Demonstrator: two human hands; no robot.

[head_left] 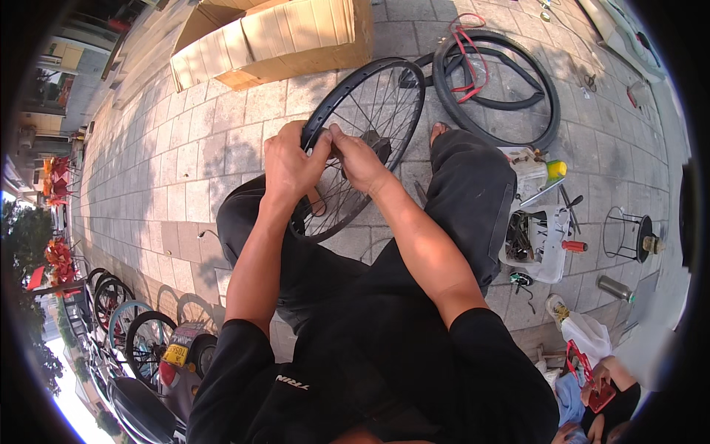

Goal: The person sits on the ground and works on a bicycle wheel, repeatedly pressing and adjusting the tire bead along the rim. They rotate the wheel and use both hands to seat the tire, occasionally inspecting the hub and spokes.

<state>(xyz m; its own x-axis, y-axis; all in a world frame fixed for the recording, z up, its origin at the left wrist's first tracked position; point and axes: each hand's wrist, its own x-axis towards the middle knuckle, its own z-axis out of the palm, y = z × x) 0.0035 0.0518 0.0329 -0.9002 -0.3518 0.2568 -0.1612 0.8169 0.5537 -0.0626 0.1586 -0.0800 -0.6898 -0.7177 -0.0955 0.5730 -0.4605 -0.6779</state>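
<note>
A bare bicycle wheel [347, 83] with a black rim and thin spokes stands tilted between my knees, with no tyre on the rim I can see. My left hand [291, 164] is closed round the rim on its left side, thumb pointing inward. Close beside it, my right hand [361, 159] has its thumb and curled fingers pinched together at the inner edge of the rim. The two thumbs almost meet. Whatever lies between the right fingertips is hidden. Behind the right hand, the dark hub [381, 144] partly shows.
Ahead lie a black tyre [553, 111], a dark inner tube [510, 103] and a red strip [486, 63]. A cardboard box [296, 41] stands far left. Right are a white tool case [551, 270], red-handled tool [575, 246] and metal bottle [615, 288]. A person [592, 333] holds a red phone.
</note>
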